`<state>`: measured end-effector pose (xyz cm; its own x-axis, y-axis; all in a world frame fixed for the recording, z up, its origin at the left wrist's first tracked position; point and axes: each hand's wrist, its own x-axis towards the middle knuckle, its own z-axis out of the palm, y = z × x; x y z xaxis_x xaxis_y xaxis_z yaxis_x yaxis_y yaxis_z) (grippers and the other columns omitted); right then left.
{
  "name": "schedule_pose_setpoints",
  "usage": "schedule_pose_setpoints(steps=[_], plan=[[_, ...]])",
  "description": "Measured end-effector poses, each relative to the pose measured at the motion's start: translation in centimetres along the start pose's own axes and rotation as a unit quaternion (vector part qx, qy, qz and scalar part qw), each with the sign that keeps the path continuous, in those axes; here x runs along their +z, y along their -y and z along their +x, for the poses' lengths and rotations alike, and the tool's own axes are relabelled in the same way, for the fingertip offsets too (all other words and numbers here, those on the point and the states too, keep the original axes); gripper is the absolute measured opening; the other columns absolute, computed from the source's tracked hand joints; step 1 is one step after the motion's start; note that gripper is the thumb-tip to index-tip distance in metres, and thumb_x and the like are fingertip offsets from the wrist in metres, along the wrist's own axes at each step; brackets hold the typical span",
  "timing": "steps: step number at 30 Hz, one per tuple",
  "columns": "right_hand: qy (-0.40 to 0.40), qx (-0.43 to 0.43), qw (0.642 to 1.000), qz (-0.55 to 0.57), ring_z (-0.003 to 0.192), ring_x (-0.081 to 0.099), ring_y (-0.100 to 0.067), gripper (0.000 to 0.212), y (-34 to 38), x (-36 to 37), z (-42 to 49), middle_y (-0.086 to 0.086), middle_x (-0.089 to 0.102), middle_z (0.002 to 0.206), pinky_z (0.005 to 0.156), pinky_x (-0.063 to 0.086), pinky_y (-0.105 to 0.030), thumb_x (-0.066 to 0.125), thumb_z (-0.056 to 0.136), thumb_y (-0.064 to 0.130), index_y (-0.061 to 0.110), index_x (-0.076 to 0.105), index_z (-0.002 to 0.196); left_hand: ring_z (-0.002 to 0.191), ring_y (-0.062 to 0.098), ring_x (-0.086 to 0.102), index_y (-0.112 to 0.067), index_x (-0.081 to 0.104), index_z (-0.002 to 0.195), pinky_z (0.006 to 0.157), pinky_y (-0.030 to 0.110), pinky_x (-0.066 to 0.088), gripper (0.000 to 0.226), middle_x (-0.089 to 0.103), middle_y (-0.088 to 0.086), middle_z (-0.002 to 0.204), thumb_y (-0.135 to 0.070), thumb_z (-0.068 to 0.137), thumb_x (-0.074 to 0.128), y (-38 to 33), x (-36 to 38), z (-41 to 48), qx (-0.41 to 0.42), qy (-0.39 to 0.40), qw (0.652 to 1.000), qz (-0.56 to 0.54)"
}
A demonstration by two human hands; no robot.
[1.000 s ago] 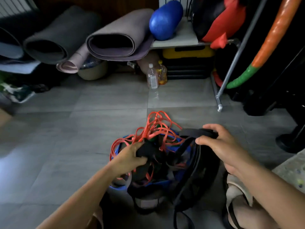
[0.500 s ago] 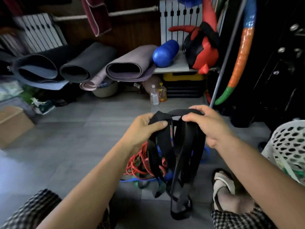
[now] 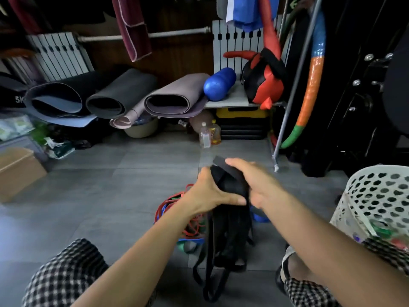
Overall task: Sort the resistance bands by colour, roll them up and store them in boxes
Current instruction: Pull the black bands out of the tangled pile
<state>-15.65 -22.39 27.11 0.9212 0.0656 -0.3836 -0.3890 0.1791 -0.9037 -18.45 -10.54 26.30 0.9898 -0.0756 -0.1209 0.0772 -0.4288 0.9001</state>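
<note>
White "5K", cut off by a mat, marks the dark object (image 3: 12, 97) far left.

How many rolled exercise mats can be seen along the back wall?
4: a black-and-blue mat at the left, a dark grey mat beside it, a small pink mat below, a mauve mat by the shelf. Others may be hidden.

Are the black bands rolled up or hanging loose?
Loose: the left hand and right hand grip the black bands at the top; their loops hang down.

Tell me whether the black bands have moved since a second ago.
Yes: up. The left hand and right hand have lifted the black bands out of the red bands on the floor.
</note>
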Motion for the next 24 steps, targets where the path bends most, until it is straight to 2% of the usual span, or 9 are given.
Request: schedule_pose_setpoints(steps=[3, 5, 8, 10, 12, 15, 18, 20, 24], plan=[[0.082, 0.067, 0.994, -0.036, 0.100, 0.064, -0.027, 0.095, -0.6, 1.6, -1.0, -0.010, 0.065, 0.113, 0.093, 0.050, -0.044, 0.077, 0.041, 0.069, 0.013, 0.059, 0.115, 0.122, 0.014, 0.043, -0.016, 0.024, 0.133, 0.102, 0.037, 0.043, 0.126, 0.040, 0.000, 0.129, -0.049, 0.030, 0.088, 1.3, 0.3, -0.7, -0.042, 0.003, 0.999, 0.022], [0.161, 0.092, 0.979, -0.084, 0.112, 0.059, -0.023, 0.116, -0.3, 2.2, -1.8, -0.006, 0.061, 0.122, 0.102, 0.043, -0.043, 0.071, 0.027, 0.081, 0.016, 0.055, 0.122, 0.118, 0.011, 0.048, -0.012, 0.024, 0.135, 0.099, 0.032, 0.045, 0.120, 0.047, -0.003, 0.122, -0.041, 0.039, 0.091, 1.8, -0.2, -1.1, -0.050, 0.025, 0.998, -0.006], [0.244, 0.075, 0.961, -0.106, 0.132, 0.041, -0.020, 0.098, 0.4, 2.6, -3.2, -0.006, 0.043, 0.143, 0.113, 0.029, -0.040, 0.063, 0.048, 0.076, 0.024, 0.044, 0.129, 0.091, 0.000, 0.055, -0.014, 0.041, 0.110, 0.077, 0.013, 0.048, 0.066, 0.056, -0.006, 0.101, -0.010, 0.060, 0.085, 2.1, -1.3, -1.7, -0.036, -0.008, 0.998, -0.052], [0.262, 0.052, 0.957, -0.112, 0.139, 0.027, -0.022, 0.088, 0.6, 2.2, -3.4, -0.001, 0.032, 0.145, 0.114, 0.024, -0.037, 0.048, 0.074, 0.066, 0.021, 0.023, 0.145, 0.091, 0.005, 0.057, -0.015, 0.043, 0.106, 0.077, 0.020, 0.048, 0.064, 0.059, -0.001, 0.103, -0.012, 0.059, 0.086, 2.6, -2.1, -1.9, -0.038, -0.042, 0.996, -0.070], [0.282, 0.048, 0.951, -0.115, 0.135, 0.031, -0.025, 0.078, 1.0, 1.8, -3.2, 0.003, 0.031, 0.140, 0.106, 0.033, -0.036, 0.036, 0.086, 0.060, 0.018, 0.015, 0.147, 0.088, 0.013, 0.062, -0.011, 0.047, 0.103, 0.077, 0.026, 0.051, 0.059, 0.063, 0.007, 0.102, -0.012, 0.059, 0.087, 3.0, -3.0, -2.0, -0.049, -0.064, 0.991, -0.107], [0.317, 0.064, 0.929, -0.181, 0.118, 0.054, -0.032, 0.077, 2.1, 2.0, -3.0, -0.014, 0.018, 0.153, 0.088, 0.050, -0.034, 0.031, 0.087, 0.061, 0.018, 0.013, 0.148, 0.083, 0.025, 0.067, -0.005, 0.054, 0.103, 0.077, 0.036, 0.055, 0.052, 0.068, 0.016, 0.098, -0.008, 0.060, 0.084, 3.0, -4.6, -2.4, -0.074, -0.077, 0.982, -0.157], [0.247, -0.037, 0.925, -0.285, 0.067, 0.069, -0.017, 0.053, 3.3, 1.4, -1.5, -0.016, 0.062, 0.113, 0.054, 0.054, -0.019, 0.039, 0.095, 0.043, 0.008, 0.038, 0.135, 0.059, 0.015, 0.066, -0.008, 0.058, 0.084, 0.059, 0.025, 0.056, 0.022, 0.070, 0.003, 0.067, 0.009, 0.073, 0.068, 2.9, -6.4, -3.0, -0.062, -0.096, 0.978, -0.174], [0.144, -0.127, 0.930, -0.313, 0.051, 0.062, -0.010, 0.031, 2.9, 0.8, 0.9, -0.007, 0.064, 0.081, 0.042, 0.042, -0.014, 0.041, 0.098, 0.030, 0.005, 0.051, 0.114, 0.049, 0.010, 0.063, -0.008, 0.059, 0.082, 0.048, 0.019, 0.052, 0.021, 0.067, -0.002, 0.055, 0.012, 0.077, 0.061, 2.6, -7.5, -3.6, -0.056, -0.101, 0.975, -0.189], [0.106, -0.124, 0.921, -0.355, 0.068, 0.056, -0.014, 0.040, -3.1, 1.9, 4.4, -0.010, 0.058, 0.078, 0.069, 0.044, -0.027, 0.034, 0.100, 0.031, 0.001, 0.055, 0.084, 0.045, 0.008, 0.060, -0.006, 0.057, 0.079, 0.045, 0.016, 0.047, 0.017, 0.063, -0.003, 0.051, 0.011, 0.080, 0.055, 0.6, -8.6, -4.6, -0.020, -0.084, 0.973, -0.215]])
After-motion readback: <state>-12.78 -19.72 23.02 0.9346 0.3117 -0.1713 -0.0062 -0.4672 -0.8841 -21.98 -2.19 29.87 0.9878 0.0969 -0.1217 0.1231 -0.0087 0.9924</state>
